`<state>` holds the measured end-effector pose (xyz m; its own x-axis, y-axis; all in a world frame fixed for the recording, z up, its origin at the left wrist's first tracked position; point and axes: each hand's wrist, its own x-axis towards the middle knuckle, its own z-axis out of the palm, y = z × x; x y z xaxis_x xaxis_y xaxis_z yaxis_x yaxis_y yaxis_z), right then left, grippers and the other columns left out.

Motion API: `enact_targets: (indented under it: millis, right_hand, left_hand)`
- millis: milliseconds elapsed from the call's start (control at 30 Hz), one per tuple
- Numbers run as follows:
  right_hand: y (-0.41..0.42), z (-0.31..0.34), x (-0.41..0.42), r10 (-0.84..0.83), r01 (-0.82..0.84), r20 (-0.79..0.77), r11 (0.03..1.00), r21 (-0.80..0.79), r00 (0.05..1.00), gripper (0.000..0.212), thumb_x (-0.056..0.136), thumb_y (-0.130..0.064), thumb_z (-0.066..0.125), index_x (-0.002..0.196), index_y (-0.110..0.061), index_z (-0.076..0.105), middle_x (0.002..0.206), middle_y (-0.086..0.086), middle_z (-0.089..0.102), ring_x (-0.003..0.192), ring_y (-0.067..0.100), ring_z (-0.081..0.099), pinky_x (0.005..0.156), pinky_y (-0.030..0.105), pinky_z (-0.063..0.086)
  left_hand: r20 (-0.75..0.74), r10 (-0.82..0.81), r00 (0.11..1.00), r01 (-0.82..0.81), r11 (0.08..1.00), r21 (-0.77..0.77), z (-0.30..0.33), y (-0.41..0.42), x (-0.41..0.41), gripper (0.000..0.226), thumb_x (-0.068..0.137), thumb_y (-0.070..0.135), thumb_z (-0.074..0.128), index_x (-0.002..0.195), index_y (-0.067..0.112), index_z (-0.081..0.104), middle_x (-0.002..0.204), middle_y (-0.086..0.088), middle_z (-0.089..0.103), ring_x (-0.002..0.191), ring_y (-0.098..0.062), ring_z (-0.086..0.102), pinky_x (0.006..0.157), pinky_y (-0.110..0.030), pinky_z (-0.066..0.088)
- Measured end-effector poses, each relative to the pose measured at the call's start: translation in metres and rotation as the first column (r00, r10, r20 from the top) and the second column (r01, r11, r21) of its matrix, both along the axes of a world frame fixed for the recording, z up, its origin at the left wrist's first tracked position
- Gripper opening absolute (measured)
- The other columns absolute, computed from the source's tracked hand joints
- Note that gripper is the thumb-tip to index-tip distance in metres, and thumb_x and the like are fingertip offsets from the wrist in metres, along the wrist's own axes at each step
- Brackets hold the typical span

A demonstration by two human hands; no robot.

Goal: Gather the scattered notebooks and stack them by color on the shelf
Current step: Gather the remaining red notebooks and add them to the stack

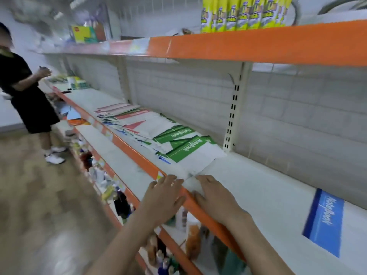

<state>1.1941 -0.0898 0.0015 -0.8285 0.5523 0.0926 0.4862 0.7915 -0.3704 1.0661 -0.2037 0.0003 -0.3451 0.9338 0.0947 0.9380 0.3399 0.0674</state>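
Scattered notebooks lie along the white shelf (248,181) with an orange front edge. Green and white notebooks (186,147) overlap in the middle, red and white ones (137,120) lie farther left, and small blue ones peek out near the front edge. A blue notebook (323,221) lies alone at the right. My left hand (164,197) reaches over the shelf's orange edge with straight fingers. My right hand (212,197) lies flat on the shelf, fingertips at the near corner of the closest white notebook (200,161). Neither hand holds anything.
Another person in black (27,92) stands at the left end of the aisle. Yellow-green packages (244,12) line the upper orange shelf. Bottles and small goods (184,221) crowd the lower shelves. Tan floor lies to the left.
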Motion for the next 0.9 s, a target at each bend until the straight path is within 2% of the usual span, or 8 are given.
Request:
enact_targets:
  millis: [233, 433, 567, 800, 900]
  right_hand:
    - [-0.016, -0.001, -0.067, 0.095, -0.095, -0.013, 0.995, 0.005, 0.995, 0.051, 0.099, -0.034, 0.041, 0.145, -0.017, 0.03, 0.149, 0.005, 0.033, 0.133, 0.024, 0.038, 0.109, 0.036, 0.034]
    - [-0.022, -0.005, -0.125, 0.172, -0.172, 0.0, 0.984, 0.035, 0.985, 0.048, 0.099, -0.038, 0.041, 0.142, -0.02, 0.032, 0.147, 0.002, 0.033, 0.129, 0.025, 0.04, 0.103, 0.038, 0.039]
    - [-0.014, -0.006, -0.165, 0.187, -0.185, -0.018, 0.981, 0.058, 0.982, 0.045, 0.098, -0.037, 0.042, 0.14, -0.022, 0.034, 0.146, 0.002, 0.033, 0.13, 0.024, 0.038, 0.104, 0.038, 0.039]
    - [0.005, 0.001, -0.25, 0.148, -0.142, -0.053, 0.985, 0.103, 0.988, 0.052, 0.1, -0.039, 0.035, 0.147, -0.019, 0.025, 0.156, 0.002, 0.02, 0.143, 0.021, 0.02, 0.114, 0.036, 0.022]
    - [0.013, 0.004, -0.28, 0.139, -0.131, -0.067, 0.985, 0.109, 0.988, 0.053, 0.1, -0.038, 0.037, 0.148, -0.02, 0.024, 0.156, 0.002, 0.019, 0.143, 0.021, 0.019, 0.115, 0.036, 0.022]
  left_hand:
    - [-0.001, 0.103, 0.995, -0.103, 0.995, 0.01, 0.003, -0.025, -0.052, 0.056, 0.099, 0.052, 0.028, 0.147, 0.025, 0.024, 0.152, 0.001, 0.026, 0.139, -0.02, 0.028, 0.11, -0.042, 0.031]
    - [0.023, 0.171, 0.985, -0.171, 0.985, 0.011, -0.007, -0.037, -0.093, 0.057, 0.099, 0.051, 0.03, 0.149, 0.025, 0.022, 0.151, 0.002, 0.028, 0.138, -0.018, 0.03, 0.111, -0.041, 0.031]
    - [0.025, 0.204, 0.979, -0.205, 0.979, 0.02, -0.007, -0.034, -0.133, 0.058, 0.099, 0.051, 0.03, 0.149, 0.023, 0.021, 0.152, 0.001, 0.028, 0.138, -0.02, 0.03, 0.111, -0.041, 0.031]
    - [-0.002, 0.208, 0.978, -0.207, 0.978, 0.038, 0.005, -0.009, -0.226, 0.057, 0.099, 0.05, 0.03, 0.148, 0.023, 0.023, 0.152, 0.001, 0.027, 0.138, -0.019, 0.03, 0.11, -0.04, 0.032]
    - [0.001, 0.207, 0.978, -0.206, 0.978, 0.027, 0.011, 0.004, -0.262, 0.058, 0.099, 0.05, 0.031, 0.149, 0.023, 0.022, 0.152, 0.0, 0.027, 0.138, -0.021, 0.03, 0.111, -0.04, 0.031]
